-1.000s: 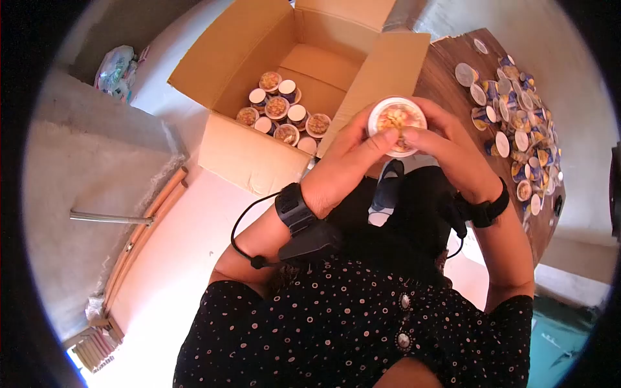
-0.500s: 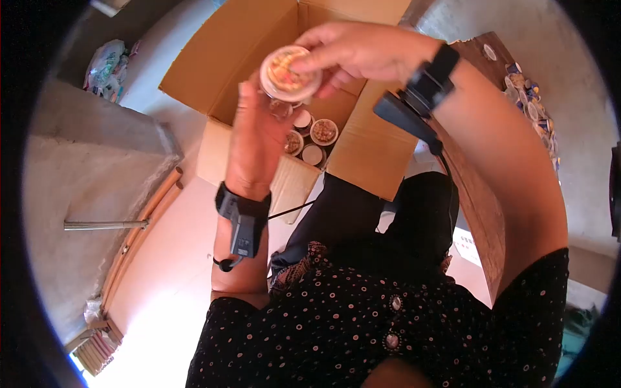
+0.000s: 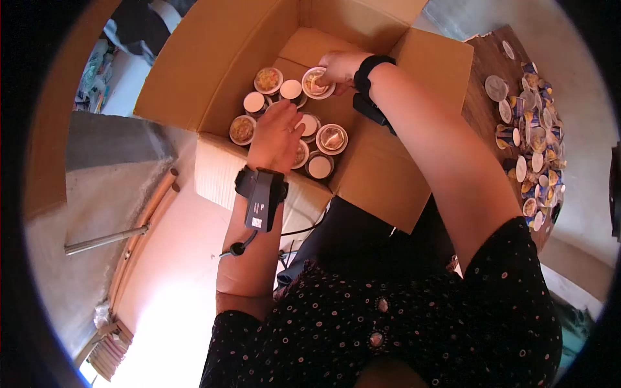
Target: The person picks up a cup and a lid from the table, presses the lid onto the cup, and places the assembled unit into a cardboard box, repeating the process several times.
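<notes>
An open cardboard box (image 3: 375, 165) stands in front of me, with small lidded cups standing in rows on its floor. Some show a clear lid over pale or colourful contents, like the cup (image 3: 268, 80) at the back left; others show a plain white disc, like the cup (image 3: 319, 166) at the front. My right hand (image 3: 344, 70) reaches inside and grips a clear-lidded cup (image 3: 315, 84) by its rim at the row's right end. My left hand (image 3: 277, 137) lies over the middle cups, fingers outstretched, hiding some of them.
A wooden table (image 3: 482, 132) on the right carries a heap of similar cups (image 3: 533, 149) and loose round lids. Raised box flaps (image 3: 187, 71) surround the opening. At the left are a grey ledge (image 3: 116, 145), a metal rod (image 3: 107, 240) and plastic bags (image 3: 90, 77).
Both hands have gone down from above the box into it. The right hand has brought its cup to the row, and the left hand has let go of that cup. My view has shifted.
</notes>
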Demonstrator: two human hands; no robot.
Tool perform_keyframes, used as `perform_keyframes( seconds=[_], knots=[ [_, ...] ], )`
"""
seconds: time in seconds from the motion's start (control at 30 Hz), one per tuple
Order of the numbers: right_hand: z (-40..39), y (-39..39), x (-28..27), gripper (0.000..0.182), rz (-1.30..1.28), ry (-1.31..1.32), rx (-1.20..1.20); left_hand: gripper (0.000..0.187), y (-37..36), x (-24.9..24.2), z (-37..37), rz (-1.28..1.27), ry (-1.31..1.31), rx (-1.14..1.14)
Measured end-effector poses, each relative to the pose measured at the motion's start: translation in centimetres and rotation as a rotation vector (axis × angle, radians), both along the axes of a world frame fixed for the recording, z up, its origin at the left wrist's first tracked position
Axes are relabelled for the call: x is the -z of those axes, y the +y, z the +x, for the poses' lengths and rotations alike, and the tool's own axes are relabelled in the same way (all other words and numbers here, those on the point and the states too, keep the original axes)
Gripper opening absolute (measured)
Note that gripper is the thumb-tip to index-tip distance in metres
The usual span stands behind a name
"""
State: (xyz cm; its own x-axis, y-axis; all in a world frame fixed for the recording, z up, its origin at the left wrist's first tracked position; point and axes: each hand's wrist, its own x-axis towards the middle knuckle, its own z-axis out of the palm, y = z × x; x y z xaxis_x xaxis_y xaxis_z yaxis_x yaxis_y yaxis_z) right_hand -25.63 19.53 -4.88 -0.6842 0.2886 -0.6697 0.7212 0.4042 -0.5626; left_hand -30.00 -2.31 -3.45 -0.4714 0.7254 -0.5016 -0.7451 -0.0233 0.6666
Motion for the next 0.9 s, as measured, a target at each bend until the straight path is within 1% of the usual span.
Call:
perform_keyframes(
  seconds=[0.03,0.07,0.1,0.17,0.2,0.23,0.3,0.33,0.37,0.43,0.47,0.5,0.57,0.6,0.63,0.7,0.73,0.77,0.83,0.87,0.9],
  knots=[
    [0.0,0.5,0.4,0.027,0.031,-0.010,-0.030,0.031,0.6,0.5,-0.7,-0.046,0.034,0.050],
    [-0.2,0.9,0.8,0.025,0.137,-0.085,-0.150,0.034,0.9,1.2,-1.5,-0.053,0.045,0.046],
    [-0.2,0.9,0.6,0.025,0.132,-0.082,-0.136,0.034,1.1,1.8,-2.2,-0.058,0.049,0.060],
    [0.0,0.4,-0.2,0.022,0.225,-0.172,-0.207,0.036,1.6,2.6,-2.9,-0.202,0.114,0.132],
    [0.2,-0.3,-1.4,0.024,0.260,-0.208,-0.188,0.038,1.9,2.2,-2.6,-0.274,0.160,0.158],
    [0.1,-0.1,-0.8,0.024,0.255,-0.210,-0.180,0.038,2.0,2.5,-2.6,-0.278,0.159,0.167],
    [-0.5,0.1,0.6,0.026,0.375,-0.193,-0.432,0.038,1.8,2.7,-2.7,-0.300,0.123,0.189],
    [0.0,0.8,1.0,0.028,0.186,-0.202,-0.264,0.038,1.7,2.7,-2.7,-0.307,0.120,0.189],
    [-0.2,0.9,1.7,0.028,0.179,-0.203,-0.266,0.038,1.6,2.6,-2.7,-0.310,0.112,0.202],
    [-0.6,0.8,1.4,0.027,0.287,-0.222,-0.352,0.039,1.6,2.1,-2.6,-0.309,0.104,0.210],
    [-0.3,0.7,1.2,0.029,0.251,-0.212,-0.274,0.037,1.5,2.0,-2.5,-0.307,0.100,0.204],
    [-0.2,1.3,2.3,0.029,0.250,-0.214,-0.274,0.036,1.5,2.0,-2.4,-0.305,0.095,0.199],
    [-0.3,2.7,5.6,0.031,0.115,-0.158,-0.494,0.033,1.4,2.7,-2.5,-0.278,0.090,0.207],
    [-0.1,2.0,5.3,0.034,0.089,-0.144,-0.446,0.030,1.4,2.9,-2.5,-0.251,0.087,0.213],
    [-0.1,1.4,5.0,0.034,0.087,-0.143,-0.445,0.030,1.3,3.1,-2.6,-0.253,0.087,0.215],
    [-0.6,0.5,4.4,0.036,0.096,-0.148,-0.420,0.024,1.4,3.0,-2.6,-0.284,0.110,0.228],
    [-0.9,0.2,4.0,0.038,0.207,-0.152,-0.513,0.024,1.4,2.9,-2.6,-0.287,0.113,0.229],
    [-0.8,0.0,3.8,0.038,0.207,-0.150,-0.513,0.022,1.4,2.7,-2.4,-0.287,0.103,0.212],
    [-0.6,-0.2,3.9,0.041,0.145,-0.173,-0.415,0.020,1.5,2.7,-2.3,-0.291,0.098,0.199],
    [-0.6,0.1,3.8,0.041,0.144,-0.169,-0.411,0.021,1.5,3.1,-2.4,-0.291,0.100,0.208],
    [-0.5,0.1,2.5,0.042,0.038,-0.202,-0.400,0.022,1.4,3.4,-2.5,-0.292,0.100,0.218]
  ],
)
